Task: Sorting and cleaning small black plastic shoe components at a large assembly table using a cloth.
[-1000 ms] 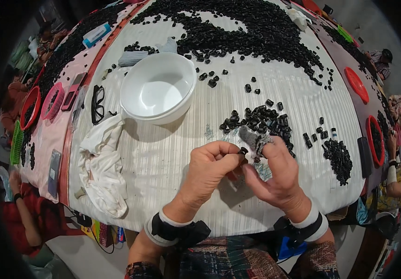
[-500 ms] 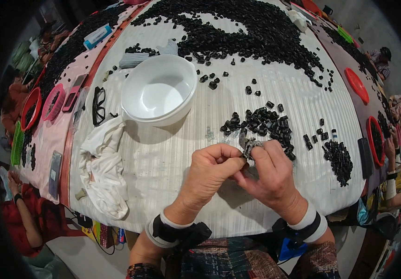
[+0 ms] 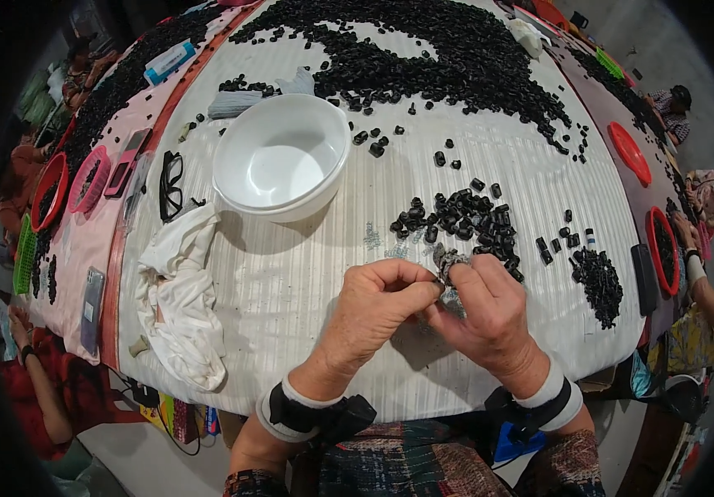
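Low over the table, my left hand (image 3: 383, 308) and my right hand (image 3: 489, 313) meet at the fingertips. A pinch closes my left thumb and forefinger on something small and dark, mostly hidden. Bunched in my right fingers is a grey, speckled, crumpled scrap that looks like cloth (image 3: 450, 260). Just beyond my hands lies a heap of short black cylindrical parts (image 3: 464, 217). Tiny silvery pieces (image 3: 396, 247) are scattered left of it. Farther right is a pile of thinner black parts (image 3: 597, 286).
A white basin (image 3: 282, 157) stands at centre left, with eyeglasses (image 3: 172, 184) and a white cloth (image 3: 181, 306) beside it. A large spread of black parts (image 3: 448, 58) covers the far table. A dark oblong case (image 3: 643, 278) lies near the right edge. Other people sit along both sides.
My hands stay together in nearly the same place, with only slight finger shifts on the grey scrap. The whole view has moved a little.
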Available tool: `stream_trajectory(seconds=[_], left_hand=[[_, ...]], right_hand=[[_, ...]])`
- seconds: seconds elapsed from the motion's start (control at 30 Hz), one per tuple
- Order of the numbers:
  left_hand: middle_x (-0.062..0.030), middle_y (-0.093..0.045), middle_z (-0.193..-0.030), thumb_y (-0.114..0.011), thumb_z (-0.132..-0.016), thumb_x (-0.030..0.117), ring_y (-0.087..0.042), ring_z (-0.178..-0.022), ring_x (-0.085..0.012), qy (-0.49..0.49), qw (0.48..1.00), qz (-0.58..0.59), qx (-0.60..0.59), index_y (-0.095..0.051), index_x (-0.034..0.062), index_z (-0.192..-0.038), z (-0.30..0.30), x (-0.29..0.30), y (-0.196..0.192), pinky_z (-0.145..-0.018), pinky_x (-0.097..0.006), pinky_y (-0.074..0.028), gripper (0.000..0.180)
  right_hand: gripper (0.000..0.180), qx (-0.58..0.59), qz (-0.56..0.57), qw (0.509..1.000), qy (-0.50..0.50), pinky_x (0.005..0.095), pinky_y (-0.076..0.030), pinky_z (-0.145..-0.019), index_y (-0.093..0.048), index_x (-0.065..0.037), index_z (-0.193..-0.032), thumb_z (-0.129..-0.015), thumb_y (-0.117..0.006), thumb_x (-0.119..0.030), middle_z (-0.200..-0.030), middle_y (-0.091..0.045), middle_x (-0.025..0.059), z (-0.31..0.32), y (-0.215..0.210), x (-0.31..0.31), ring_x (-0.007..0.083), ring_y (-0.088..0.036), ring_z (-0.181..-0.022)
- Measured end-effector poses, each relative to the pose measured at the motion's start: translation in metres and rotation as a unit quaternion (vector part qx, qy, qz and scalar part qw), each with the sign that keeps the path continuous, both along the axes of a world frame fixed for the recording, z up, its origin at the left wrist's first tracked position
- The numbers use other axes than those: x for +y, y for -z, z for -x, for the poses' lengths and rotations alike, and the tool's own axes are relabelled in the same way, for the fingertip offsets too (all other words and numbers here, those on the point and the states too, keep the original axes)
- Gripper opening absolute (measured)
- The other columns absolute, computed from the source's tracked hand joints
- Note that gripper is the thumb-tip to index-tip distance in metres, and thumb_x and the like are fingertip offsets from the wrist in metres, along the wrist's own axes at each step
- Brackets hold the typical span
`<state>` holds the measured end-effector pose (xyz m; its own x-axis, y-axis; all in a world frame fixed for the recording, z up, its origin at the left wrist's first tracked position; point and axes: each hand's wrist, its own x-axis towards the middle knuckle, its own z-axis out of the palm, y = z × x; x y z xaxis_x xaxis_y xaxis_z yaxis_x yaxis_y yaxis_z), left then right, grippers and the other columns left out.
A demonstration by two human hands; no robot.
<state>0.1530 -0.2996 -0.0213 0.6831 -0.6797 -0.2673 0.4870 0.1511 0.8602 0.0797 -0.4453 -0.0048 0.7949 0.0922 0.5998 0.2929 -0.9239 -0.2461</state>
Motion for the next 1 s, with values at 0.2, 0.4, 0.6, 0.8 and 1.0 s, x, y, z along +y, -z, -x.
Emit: stream_trajectory(seconds=[0.2, 0.4, 0.6, 0.8, 1.0], left_hand=[[-0.0052, -0.065, -0.073, -0.068, -0.081, 0.008, -0.06, -0.063, -0.0089, -0.003, 1.0, 0.008, -0.004, -0.067, -0.0034, -0.086, -0.001, 0.0, 0.004, -0.058, -0.021, -0.049, 0.012], [-0.0049, -0.065, -0.073, -0.068, -0.082, 0.01, -0.059, -0.063, -0.0085, 0.019, 1.0, 0.001, -0.013, -0.068, -0.0029, -0.087, -0.001, 0.001, 0.006, -0.058, -0.02, -0.048, 0.014], [-0.0062, -0.066, -0.074, -0.065, -0.085, 0.014, -0.061, -0.065, -0.0103, 0.013, 0.998, 0.04, 0.045, -0.066, -0.0033, -0.09, -0.005, 0.001, -0.001, -0.061, -0.021, -0.05, 0.018], [-0.0083, -0.068, -0.079, -0.062, -0.089, 0.014, -0.064, -0.07, -0.0115, 0.086, 0.994, 0.07, -0.002, -0.066, -0.0024, -0.093, -0.002, 0.003, 0.008, -0.064, -0.022, -0.052, 0.018], [-0.0098, -0.067, -0.083, -0.059, -0.093, 0.023, -0.066, -0.067, -0.0156, -0.087, 0.993, 0.073, 0.014, -0.058, 0.001, -0.108, -0.018, 0.014, -0.02, -0.056, -0.028, -0.055, 0.027]], right_hand=[[0.035, -0.006, -0.004, 1.0, -0.01, 0.0324, -0.045, -0.05, -0.058, 0.0, -0.082, -0.056, -0.079, -0.009, -0.069, -0.047, 0.008, -0.001, 0.0, -0.001, 0.023, -0.053, -0.061], [0.029, -0.027, 0.008, 0.999, -0.031, 0.0315, -0.042, -0.045, -0.057, -0.001, -0.076, -0.057, -0.077, -0.008, -0.065, -0.046, 0.0064, -0.001, 0.003, -0.001, 0.0213, -0.05, -0.056], [0.028, -0.053, -0.02, 0.998, -0.019, 0.0313, -0.041, -0.044, -0.056, -0.001, -0.077, -0.058, -0.076, -0.008, -0.065, -0.046, 0.0064, 0.0, -0.003, -0.007, 0.0216, -0.05, -0.055], [0.029, -0.028, -0.009, 0.998, -0.049, 0.0311, -0.043, -0.048, -0.058, -0.001, -0.084, -0.065, -0.077, -0.011, -0.069, -0.048, 0.0081, 0.006, -0.007, -0.007, 0.022, -0.052, -0.059], [0.023, 0.075, -0.287, 0.954, -0.032, 0.0259, -0.044, -0.054, -0.057, 0.004, -0.097, -0.077, -0.067, -0.003, -0.077, -0.054, 0.0092, 0.013, -0.018, -0.025, 0.0156, -0.054, -0.062]])
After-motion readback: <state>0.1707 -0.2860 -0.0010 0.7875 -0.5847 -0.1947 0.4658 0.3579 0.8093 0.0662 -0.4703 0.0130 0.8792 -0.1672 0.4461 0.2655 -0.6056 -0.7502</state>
